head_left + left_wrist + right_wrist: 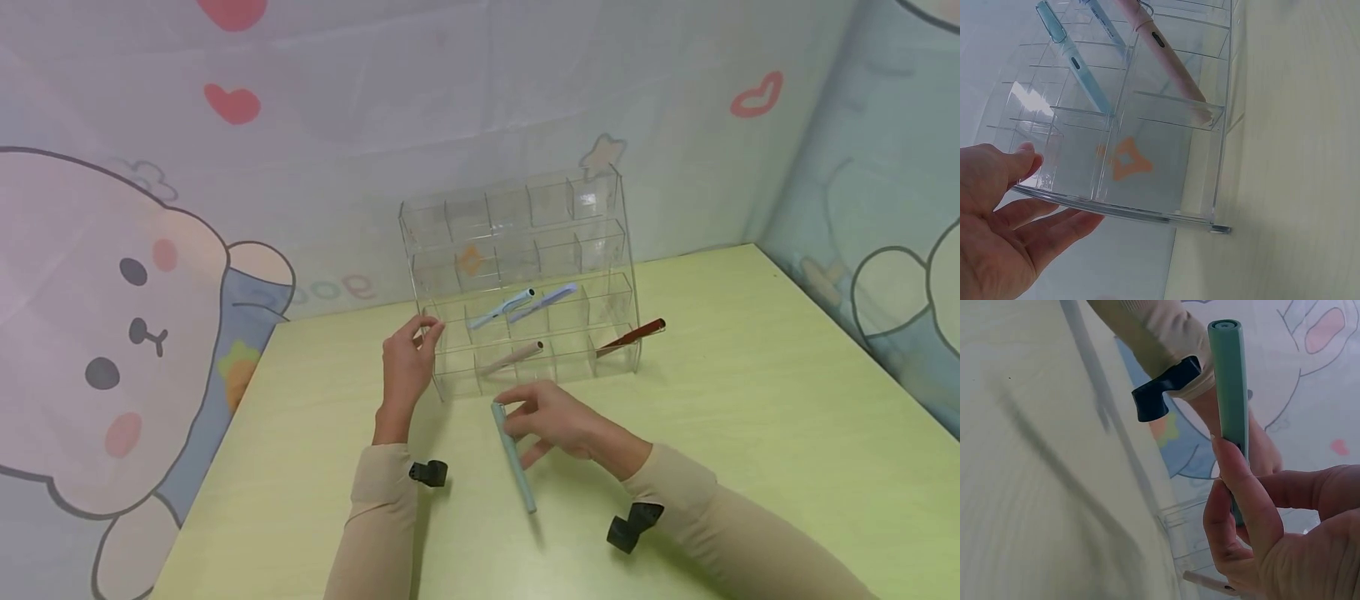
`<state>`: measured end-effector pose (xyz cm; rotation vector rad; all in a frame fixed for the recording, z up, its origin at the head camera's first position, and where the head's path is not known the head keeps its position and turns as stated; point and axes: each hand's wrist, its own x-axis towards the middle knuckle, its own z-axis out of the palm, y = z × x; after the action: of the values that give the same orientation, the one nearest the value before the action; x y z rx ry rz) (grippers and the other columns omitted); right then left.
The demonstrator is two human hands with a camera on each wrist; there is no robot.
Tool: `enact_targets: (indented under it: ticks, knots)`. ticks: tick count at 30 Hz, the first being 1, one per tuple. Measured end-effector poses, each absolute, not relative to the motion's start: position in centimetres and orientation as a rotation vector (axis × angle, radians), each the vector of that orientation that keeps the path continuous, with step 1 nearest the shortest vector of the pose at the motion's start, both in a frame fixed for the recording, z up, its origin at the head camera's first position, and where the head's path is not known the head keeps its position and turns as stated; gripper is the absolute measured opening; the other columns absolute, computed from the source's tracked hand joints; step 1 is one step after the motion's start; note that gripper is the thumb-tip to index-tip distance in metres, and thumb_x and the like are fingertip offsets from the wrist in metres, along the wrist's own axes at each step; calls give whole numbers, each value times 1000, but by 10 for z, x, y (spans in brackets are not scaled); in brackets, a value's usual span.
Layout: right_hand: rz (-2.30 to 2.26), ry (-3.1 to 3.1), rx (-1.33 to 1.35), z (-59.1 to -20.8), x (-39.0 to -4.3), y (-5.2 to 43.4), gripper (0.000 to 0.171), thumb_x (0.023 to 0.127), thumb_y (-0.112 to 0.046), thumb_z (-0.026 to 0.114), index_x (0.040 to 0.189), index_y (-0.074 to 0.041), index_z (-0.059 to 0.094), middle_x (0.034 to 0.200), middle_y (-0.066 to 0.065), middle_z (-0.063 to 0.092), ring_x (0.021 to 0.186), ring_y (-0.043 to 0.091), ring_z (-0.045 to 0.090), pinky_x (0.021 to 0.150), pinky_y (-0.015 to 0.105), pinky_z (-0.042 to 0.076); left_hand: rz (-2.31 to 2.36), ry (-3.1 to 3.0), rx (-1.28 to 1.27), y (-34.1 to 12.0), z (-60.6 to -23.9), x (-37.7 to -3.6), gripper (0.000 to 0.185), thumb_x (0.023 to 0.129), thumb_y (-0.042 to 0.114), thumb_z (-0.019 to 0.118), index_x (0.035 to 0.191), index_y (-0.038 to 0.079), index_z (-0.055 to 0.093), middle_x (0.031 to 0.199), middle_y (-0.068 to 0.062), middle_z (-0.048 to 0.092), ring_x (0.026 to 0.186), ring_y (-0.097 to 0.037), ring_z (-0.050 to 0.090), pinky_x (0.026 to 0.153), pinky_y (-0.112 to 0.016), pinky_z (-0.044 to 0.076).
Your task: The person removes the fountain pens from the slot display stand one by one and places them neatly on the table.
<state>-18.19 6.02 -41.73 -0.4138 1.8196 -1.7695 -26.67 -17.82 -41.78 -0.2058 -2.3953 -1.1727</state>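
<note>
A clear tiered rack (517, 229) with many small compartments stands on the table. My left hand (407, 362) grips its left side panel, with the thumb on the inner side and the fingers behind the edge in the left wrist view. In front of the rack, my right hand (558, 421) pinches a pale green pen (515, 462) near its far end, the near end pointing towards me. The bottom tier holds a pink pen (513, 358) and, at the right end, a dark red pen (632, 337). One tier up lean a light blue pen (501, 308) and a lavender pen (543, 302).
The yellow-green table (750, 400) extends on both sides of the rack. Behind it hangs a printed cloth (337, 167) with hearts and a bear, and another cloth panel stands at the right. Black wrist cameras (430, 473) sit on both sleeves.
</note>
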Motion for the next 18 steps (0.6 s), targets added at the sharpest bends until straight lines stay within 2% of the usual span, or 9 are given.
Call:
enact_targets:
  ticks: [10,18]
  knots:
    - [-1818,1882,-333,-434,-177,45,54,93,4,58,143,12,42,117,31,62,89,24,68,60,41,61,-1186,-2409,-192,-178,-417,-266,21,100,27,64,104,7,72,126,-18,66,105,-44,66,89,-53,55]
    - [-1827,1997,-275,-453,-173,32,52,91,5,59,141,10,46,107,21,64,81,21,66,57,40,60,-1191,-2405,-195,-177,-416,-265,21,100,26,64,104,7,72,124,-18,67,104,-43,67,88,-53,55]
